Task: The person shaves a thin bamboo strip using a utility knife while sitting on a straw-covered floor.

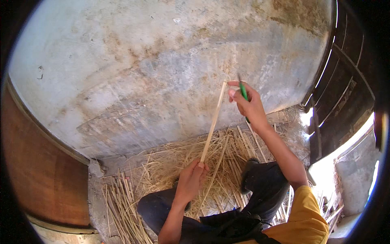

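Observation:
My left hand (189, 181) is closed around the lower part of a long, pale strip (213, 126) that looks like split bamboo. The strip rises at a slant, leaning a little right, in front of the wall. At its top end is my right hand (252, 107), which holds a green-handled knife (243, 92) with its dark, blurred blade pointing up. My right forefinger reaches toward the strip's tip; whether it touches I cannot tell. The knife handle passes between the fingers and shows again below them.
Shavings (166, 156) and loose strips cover the floor around my feet. A bundle of thin sticks (126, 207) lies at the lower left. A stained wall (162, 81) stands ahead, a brown wooden panel (44, 162) at left, and dark boards (345, 93) at right.

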Tool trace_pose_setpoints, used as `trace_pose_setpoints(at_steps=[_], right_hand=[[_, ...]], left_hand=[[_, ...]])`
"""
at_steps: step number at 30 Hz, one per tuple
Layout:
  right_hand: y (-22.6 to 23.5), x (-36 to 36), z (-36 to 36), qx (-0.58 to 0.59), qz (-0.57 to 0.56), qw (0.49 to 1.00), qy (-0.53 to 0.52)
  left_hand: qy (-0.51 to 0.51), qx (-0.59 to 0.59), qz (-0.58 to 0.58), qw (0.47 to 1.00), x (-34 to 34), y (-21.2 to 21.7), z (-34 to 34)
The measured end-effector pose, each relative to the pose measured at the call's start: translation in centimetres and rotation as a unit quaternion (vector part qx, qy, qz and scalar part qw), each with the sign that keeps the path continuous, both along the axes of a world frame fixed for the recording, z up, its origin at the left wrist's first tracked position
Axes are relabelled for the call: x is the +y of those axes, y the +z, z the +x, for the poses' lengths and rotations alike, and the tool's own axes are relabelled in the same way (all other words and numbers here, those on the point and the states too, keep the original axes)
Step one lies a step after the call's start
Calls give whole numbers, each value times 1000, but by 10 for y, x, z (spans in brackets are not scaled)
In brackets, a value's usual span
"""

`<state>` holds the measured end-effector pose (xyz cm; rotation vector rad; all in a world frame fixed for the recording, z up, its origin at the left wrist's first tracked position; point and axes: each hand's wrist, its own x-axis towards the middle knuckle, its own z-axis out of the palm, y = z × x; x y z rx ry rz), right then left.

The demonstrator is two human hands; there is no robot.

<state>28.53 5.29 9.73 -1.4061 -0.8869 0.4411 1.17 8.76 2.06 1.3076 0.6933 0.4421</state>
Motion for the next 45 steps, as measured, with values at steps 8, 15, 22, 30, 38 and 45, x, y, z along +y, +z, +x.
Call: trace_pose_setpoints(at_steps=[8, 15, 22, 30, 38, 45], right_hand=[[-2, 15, 20, -6, 69, 995, -75], [-13, 17, 33, -97, 124, 981, -110], [-14, 8, 15, -171, 104, 973, -113], [-15, -1, 0, -23, 68, 997, -13], [-14, -3, 2, 53, 42, 998, 10], [-19, -18, 4, 158, -29, 983, 90]], left_hand=[[-15, -4, 170, 985, 4, -18, 3], [-17, 65, 215, 974, 4, -9, 2], [-40, 60, 308, 949, 2, -2, 4], [-47, 26, 247, 968, 4, -10, 7], [-61, 2, 61, 996, 5, -10, 4], [-82, -31, 53, 995, 7, -14, 5]])
